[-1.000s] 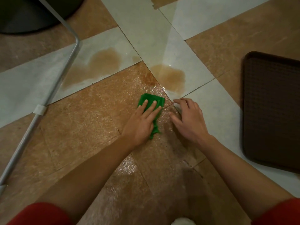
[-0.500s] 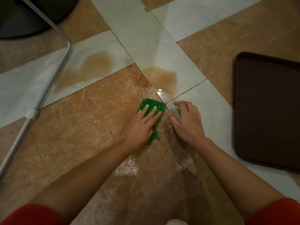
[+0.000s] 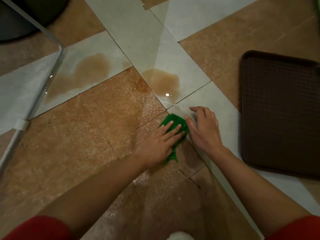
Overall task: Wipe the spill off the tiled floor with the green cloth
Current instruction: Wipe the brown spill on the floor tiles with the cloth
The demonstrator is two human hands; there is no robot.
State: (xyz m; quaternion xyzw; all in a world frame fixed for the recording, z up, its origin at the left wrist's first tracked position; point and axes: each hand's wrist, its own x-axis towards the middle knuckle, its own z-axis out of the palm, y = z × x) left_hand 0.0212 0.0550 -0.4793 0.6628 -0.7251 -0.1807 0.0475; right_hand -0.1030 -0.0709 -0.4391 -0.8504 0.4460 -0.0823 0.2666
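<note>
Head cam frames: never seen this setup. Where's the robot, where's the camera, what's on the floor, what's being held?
No robot here: a person wears one wide-angle camera on the head, looking down at their own arms, so every picture comes from there. The left hand presses flat on a green cloth on the tiled floor. The right hand rests on a pale tile beside the cloth, fingers loosely bent, holding nothing. The spill shows as two brown puddles on pale tiles beyond the hands, not yet wiped. A dark brown tray lies at the right, a metal tube frame at the left.
</note>
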